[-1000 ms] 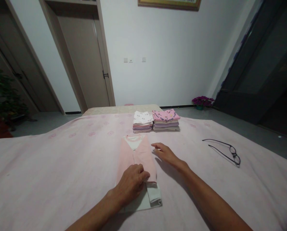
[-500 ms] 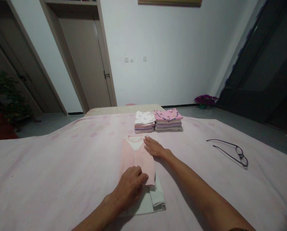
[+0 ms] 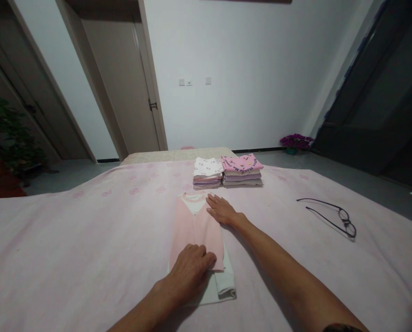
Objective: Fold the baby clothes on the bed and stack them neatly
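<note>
A small pink and white shirt [image 3: 199,226] lies in front of me with its collar at the far end. Pale, whitish cloth [image 3: 223,281] from it shows below the pink part, with a rolled edge at the right. My right hand [image 3: 221,210] rests flat on its upper right shoulder, fingers stretched out. Over the lower pink part, my left hand [image 3: 192,272] is curled with its fingers bent on the fabric near the hem. Its fingertips are largely hidden beneath the hand.
Two stacks of folded clothes stand beyond the shirt: one topped with white printed cloth [image 3: 208,167], one with a pink printed shirt [image 3: 242,163]. Eyeglasses [image 3: 346,222] lie to the right. A pale pink sheet [image 3: 88,249] covers the surface.
My left hand has shifted slightly right and toward me, and the pink lower edge has come a little closer. My right hand stays on the shoulder.
</note>
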### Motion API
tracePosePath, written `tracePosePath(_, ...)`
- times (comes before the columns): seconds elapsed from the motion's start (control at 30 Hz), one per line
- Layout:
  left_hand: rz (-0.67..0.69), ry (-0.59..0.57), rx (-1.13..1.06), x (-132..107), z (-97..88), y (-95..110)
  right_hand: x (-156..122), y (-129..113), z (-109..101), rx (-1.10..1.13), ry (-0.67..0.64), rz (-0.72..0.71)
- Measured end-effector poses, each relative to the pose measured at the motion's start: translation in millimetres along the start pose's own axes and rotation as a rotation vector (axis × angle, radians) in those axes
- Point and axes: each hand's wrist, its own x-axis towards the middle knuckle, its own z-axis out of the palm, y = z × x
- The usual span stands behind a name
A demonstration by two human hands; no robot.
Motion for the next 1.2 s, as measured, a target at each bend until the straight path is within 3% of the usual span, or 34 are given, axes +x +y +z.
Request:
tracePosePath(0.2, 0.053, 0.053, -0.025, -7.7, -7.3, 4.1, -26.0, -24.9, -5.3, -0.006, 0.1, 0.053)
tracePosePath(0.47, 0.312, 0.084, -0.193, -24.0, -8.7, 28.8, -76.5, -73.0, -4.9, 0.053, 0.078, -0.162)
tracePosePath(0.73, 0.274, 0.115, -0.085, -18.2, 17.1, 31.3, -79.3, -75.7, 14.1, 0.06, 0.042, -0.135)
tracePosePath(1.0, 0.276, 0.092, -0.107, -28.0, 7.2, 31.2, -95.8, -87.4, 8.8, 0.062, 0.047, -0.122)
tracePosePath(1.2, 0.357, 0.091, -0.402, -46.5, -0.6, 21.2, -121.3, -98.8, 8.2, 0.039, 0.013, -0.206)
